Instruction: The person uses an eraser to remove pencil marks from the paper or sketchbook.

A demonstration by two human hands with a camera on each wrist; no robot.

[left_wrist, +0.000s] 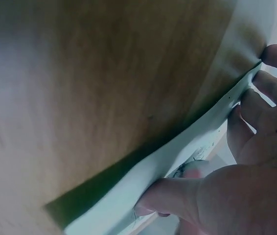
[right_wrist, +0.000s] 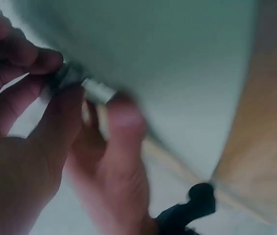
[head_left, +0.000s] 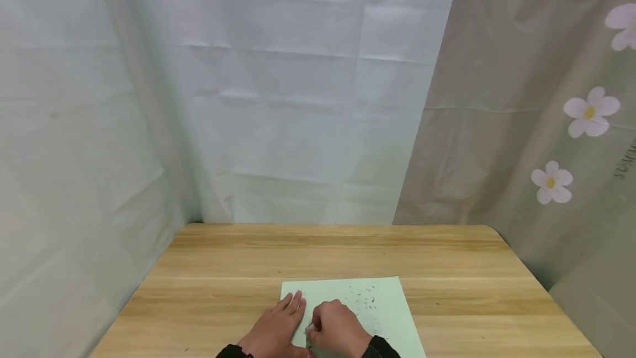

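A pale green sheet of paper (head_left: 380, 305) lies on the wooden table (head_left: 323, 250) near its front edge. My left hand (head_left: 277, 327) rests flat on the sheet's left edge with straight fingers (left_wrist: 248, 105); from the left wrist the paper (left_wrist: 177, 152) shows edge-on. Beside it, my right hand (head_left: 339, 329) is curled and pinches a small white object (head_left: 310, 327) against the sheet. The right wrist view, blurred, shows that object (right_wrist: 98, 90) between the fingertips above the paper (right_wrist: 177, 58). Dark specks (head_left: 369, 296) are scattered over the sheet's upper right.
Pale creased sheeting (head_left: 298, 98) hangs behind the table and on the left. A beige curtain with pink flowers (head_left: 591, 110) hangs on the right. The bare wood (head_left: 487, 291) runs to a rounded far right corner.
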